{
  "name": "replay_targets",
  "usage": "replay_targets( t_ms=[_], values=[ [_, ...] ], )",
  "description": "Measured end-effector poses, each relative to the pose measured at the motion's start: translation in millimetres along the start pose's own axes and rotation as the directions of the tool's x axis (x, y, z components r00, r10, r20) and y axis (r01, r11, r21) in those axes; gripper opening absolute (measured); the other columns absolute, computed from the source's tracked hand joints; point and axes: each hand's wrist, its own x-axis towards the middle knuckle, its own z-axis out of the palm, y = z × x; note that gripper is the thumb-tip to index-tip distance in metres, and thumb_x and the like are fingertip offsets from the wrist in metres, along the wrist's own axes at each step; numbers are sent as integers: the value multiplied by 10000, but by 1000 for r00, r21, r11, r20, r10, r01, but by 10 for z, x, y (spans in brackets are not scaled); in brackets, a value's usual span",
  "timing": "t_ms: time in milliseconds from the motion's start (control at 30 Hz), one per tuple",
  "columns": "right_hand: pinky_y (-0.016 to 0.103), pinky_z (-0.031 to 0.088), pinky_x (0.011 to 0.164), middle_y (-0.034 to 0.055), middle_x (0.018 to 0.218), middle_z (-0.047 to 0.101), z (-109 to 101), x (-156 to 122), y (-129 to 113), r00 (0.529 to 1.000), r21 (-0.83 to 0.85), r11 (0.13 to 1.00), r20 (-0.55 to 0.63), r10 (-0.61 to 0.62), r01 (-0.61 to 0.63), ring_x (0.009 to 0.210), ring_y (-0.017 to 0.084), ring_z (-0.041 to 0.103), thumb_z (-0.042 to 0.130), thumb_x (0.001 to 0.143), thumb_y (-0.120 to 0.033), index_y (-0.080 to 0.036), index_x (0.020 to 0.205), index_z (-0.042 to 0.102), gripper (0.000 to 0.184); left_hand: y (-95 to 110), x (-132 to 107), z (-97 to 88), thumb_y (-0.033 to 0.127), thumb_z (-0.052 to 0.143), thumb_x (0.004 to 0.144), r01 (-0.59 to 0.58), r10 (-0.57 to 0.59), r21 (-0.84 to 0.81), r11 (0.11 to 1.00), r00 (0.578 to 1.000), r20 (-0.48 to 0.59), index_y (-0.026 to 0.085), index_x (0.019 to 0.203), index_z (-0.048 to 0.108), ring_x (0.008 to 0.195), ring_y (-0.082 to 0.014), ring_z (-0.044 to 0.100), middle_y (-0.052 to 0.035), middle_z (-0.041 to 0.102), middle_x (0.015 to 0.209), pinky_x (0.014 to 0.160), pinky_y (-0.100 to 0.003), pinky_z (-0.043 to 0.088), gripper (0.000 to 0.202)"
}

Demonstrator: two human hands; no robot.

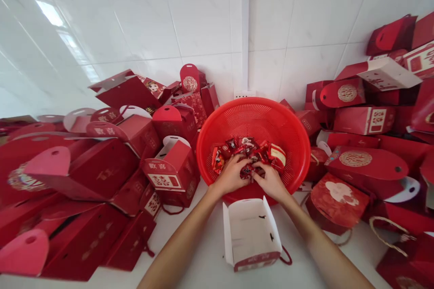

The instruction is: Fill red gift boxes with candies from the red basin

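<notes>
A round red mesh basket (254,113) stands on the white surface against the tiled wall. Inside it lies a heap of small red-wrapped candies (249,149). My left hand (232,175) and my right hand (271,181) both reach over the basket's near rim, fingers curled down into the candies and closed around some of them. Directly in front of the basket, between my forearms, an open red gift box (250,232) lies with its white inside facing up and its flaps spread.
Piles of red gift boxes with handles and rounded flaps crowd the left side (101,176) and the right side (366,162). A white tiled wall (217,18) rises behind. A wall socket (244,94) sits just behind the basket.
</notes>
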Motion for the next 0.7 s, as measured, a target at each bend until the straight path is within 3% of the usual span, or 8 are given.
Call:
replay_targets(
  t_ms=[133, 267, 400, 567, 700],
  values=[
    [349, 571, 791, 49, 875, 763, -35, 56, 22, 996, 105, 993, 63, -56, 50, 816, 215, 714, 616, 768, -262, -195, 842, 698, 129, -27, 33, -23, 149, 751, 729, 1, 1, -30, 1000, 996, 86, 191, 1203, 705, 1083, -288, 657, -101, 732, 1162, 992, -410, 509, 479],
    [350, 585, 753, 40, 814, 757, -68, 48, -32, 989, 178, 980, 96, -112, 94, 773, 211, 712, 616, 792, -297, -202, 787, 698, 125, -42, 32, -53, 136, 737, 734, -5, 8, -68, 998, 999, 49, 195, 1189, 714, 1072, -283, 680, -89, 749, 1154, 969, -391, 523, 459],
    [371, 593, 762, 63, 876, 764, -91, -7, -115, 984, 220, 967, 94, -154, 130, 787, 219, 720, 630, 818, -336, -196, 857, 709, 166, -23, 27, -53, 116, 688, 787, -95, 73, -158, 983, 987, -142, 212, 1229, 678, 1076, -239, 676, -84, 722, 1174, 971, -370, 528, 453],
    [404, 555, 945, 86, 1066, 771, -120, -84, -266, 937, 186, 919, -37, -346, 347, 1017, 241, 721, 666, 827, -267, -215, 877, 737, 101, 25, 32, -78, 124, 573, 889, -191, 130, -112, 975, 904, -406, 213, 1115, 696, 1091, -207, 651, -86, 669, 1143, 977, -372, 526, 272],
    [362, 573, 860, 68, 938, 779, -132, -128, -377, 899, 67, 898, -94, -427, 434, 896, 214, 730, 607, 879, -203, -219, 837, 727, 129, 1, 28, -103, 116, 619, 834, -70, 60, -5, 998, 890, -451, 197, 1083, 708, 1142, -246, 616, -104, 638, 1191, 1019, -415, 505, 276]
  ],
)
